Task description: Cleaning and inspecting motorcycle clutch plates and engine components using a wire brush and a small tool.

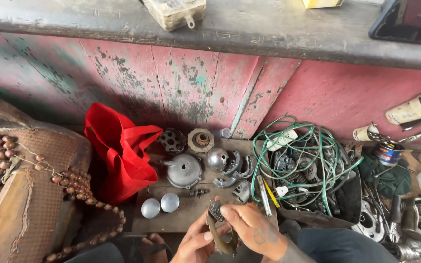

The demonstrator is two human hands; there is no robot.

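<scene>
A red bag [123,156] slumped left; loose metal parts [191,168] lay spread on the board, evidently already stripped. Low at centre, left hand [197,243] and right hand [252,229] both pinched a curved brake shoe [222,238], unfitted; green wire [308,156] tangled right

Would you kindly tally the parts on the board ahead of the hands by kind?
Small round silver caps: 2
Domed metal covers: 2
Round toothed drums: 2
Curved metal shoes: 2
Total: 8
</scene>
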